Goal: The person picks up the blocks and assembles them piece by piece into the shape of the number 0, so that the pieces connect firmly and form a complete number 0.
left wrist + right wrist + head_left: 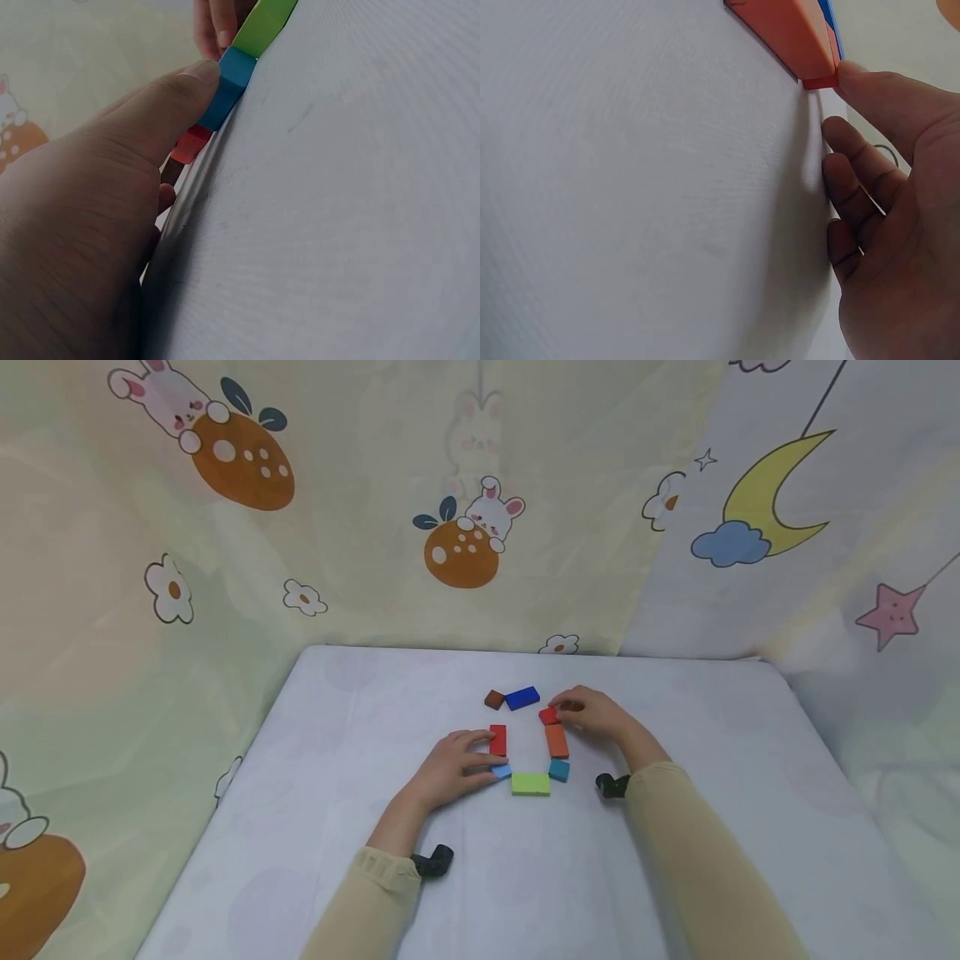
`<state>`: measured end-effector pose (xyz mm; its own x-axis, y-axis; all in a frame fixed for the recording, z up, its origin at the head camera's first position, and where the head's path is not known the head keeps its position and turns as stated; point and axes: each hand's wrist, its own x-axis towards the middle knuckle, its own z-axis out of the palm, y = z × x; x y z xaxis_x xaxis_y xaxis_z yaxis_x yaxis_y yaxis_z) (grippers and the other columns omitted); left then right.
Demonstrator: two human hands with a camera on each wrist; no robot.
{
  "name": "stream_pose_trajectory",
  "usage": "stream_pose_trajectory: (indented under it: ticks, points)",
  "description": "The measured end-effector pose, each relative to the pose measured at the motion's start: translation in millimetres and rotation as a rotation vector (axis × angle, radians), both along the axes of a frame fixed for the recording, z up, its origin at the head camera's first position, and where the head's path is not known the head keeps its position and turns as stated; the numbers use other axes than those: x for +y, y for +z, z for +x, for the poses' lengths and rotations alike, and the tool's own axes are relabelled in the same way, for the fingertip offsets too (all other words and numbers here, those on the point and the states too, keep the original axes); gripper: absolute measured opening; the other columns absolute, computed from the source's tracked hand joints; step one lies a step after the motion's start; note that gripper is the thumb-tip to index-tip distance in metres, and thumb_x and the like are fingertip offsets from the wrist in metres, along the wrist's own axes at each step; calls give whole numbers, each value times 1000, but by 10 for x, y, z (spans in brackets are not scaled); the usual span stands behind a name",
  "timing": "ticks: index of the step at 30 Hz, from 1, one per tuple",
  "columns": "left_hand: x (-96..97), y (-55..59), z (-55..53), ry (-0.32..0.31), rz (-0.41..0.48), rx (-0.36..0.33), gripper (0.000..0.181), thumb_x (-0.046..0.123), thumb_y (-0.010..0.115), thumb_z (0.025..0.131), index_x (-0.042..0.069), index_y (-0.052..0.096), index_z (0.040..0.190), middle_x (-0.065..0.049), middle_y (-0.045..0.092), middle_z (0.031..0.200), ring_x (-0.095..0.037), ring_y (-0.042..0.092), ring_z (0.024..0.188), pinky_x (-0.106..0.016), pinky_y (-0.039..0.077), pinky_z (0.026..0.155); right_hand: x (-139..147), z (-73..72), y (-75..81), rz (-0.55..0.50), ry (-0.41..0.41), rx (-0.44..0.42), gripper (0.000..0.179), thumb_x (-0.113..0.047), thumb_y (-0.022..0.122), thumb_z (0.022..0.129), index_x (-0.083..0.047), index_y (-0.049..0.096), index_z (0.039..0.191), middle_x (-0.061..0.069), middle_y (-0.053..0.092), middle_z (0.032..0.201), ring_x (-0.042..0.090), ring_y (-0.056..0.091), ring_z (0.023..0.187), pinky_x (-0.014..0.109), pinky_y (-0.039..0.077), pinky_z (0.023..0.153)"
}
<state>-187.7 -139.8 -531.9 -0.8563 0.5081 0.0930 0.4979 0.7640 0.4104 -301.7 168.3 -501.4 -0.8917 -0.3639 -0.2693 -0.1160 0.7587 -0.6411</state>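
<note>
A white-covered tabletop (pixel 697 710) runs back to printed fabric walls, its two far corners in view and its near edge out of frame. On the rear backdrop (pixel 360 527), a cartoon rabbit hugs a spotted orange fruit, while a yellow moon (pixel 750 493) with a blue cloud and a pink star (pixel 892 612) decorate the right side. Midway between the tabletop's left and right edges, colored blocks form a broken ring. Nearest the far edge, a brown block (pixel 494 699) meets a dark blue block (pixel 522 697) corner to corner, both lying askew. A person's right hand (pixel 596 712) pinches a small red block (pixel 547 717) between thumb and finger at the far end of an orange block (pixel 557 742). Just beside the orange block's near end lies a teal block (pixel 558 769), next to a lime green block (pixel 530 785) at the ring's near side. The left hand (pixel 452 767) pinches a light blue block (pixel 503 772) at the green block's left, another finger reaching onto a long red block (pixel 498 745); whether the two blocks touch cannot be told behind the fingers. Beige sleeves (pixel 705 852) and black wrist devices (pixel 435 862) frame the work.
</note>
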Motion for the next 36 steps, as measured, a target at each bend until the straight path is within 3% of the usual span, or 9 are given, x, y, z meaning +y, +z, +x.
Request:
stream_pose_trajectory:
  ticks: [13,24,29,36]
  points:
    - [-1,-16,-5,4,-3,-2,39,50,64,92,50,59,131,7,43,152,-20,37,142,-51,35,115,3,110,65,22,-4,21,40,-35,58,98,-23,57,137,9,57,133,30,50,124,51,46,104]
    - [-2,13,3,4,12,-5,38,48,65,92,48,60,130,6,45,151,-22,39,141,-52,35,115,-27,512,97,-24,-130,9,48,-35,57,98,-21,50,143,11,49,148,36,42,139,59,39,110]
    - [-5,12,2,6,7,-9,38,49,65,92,49,59,130,6,44,152,-22,38,142,-52,34,115,-28,653,18,-57,-159,43,48,-37,58,98,-23,50,143,10,45,151,36,35,143,60,35,113]
    - [0,15,10,11,5,-38,39,51,63,92,50,59,131,8,42,153,-20,35,144,-50,33,116,-6,713,-165,-94,-202,96,42,-43,58,98,-31,55,138,3,48,149,31,35,144,60,33,114]
